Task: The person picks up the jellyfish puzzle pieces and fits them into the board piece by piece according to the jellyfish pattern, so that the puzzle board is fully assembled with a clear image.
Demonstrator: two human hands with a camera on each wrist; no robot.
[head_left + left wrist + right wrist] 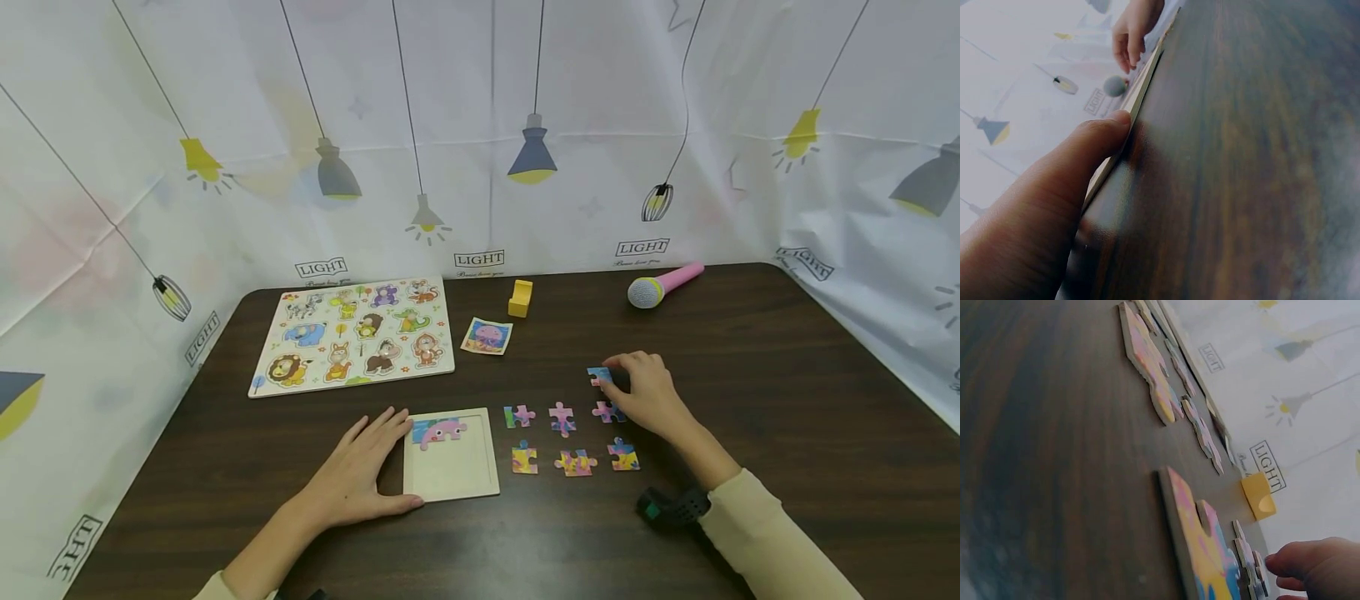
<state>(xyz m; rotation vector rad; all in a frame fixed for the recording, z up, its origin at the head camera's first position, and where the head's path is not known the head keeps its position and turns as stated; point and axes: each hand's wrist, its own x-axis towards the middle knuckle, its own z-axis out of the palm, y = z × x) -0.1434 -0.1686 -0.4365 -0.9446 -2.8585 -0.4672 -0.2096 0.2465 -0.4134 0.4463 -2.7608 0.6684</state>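
The left hand lies with fingers extended and thumb spread wide, while the right hand pinches between curved fingers and thumb, its forearm angled inward.

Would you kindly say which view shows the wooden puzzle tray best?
The head view, with the tray seen from above. The left wrist view shows mainly its edge; the right wrist view, nothing identifiable.

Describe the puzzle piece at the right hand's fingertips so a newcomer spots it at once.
On the dark table, find the square wooden tray. To its right, six loose pieces lie in two rows of three; look just beyond the far row's right end. The puzzle piece there, blue and pink, is the only one that the right hand pinches.
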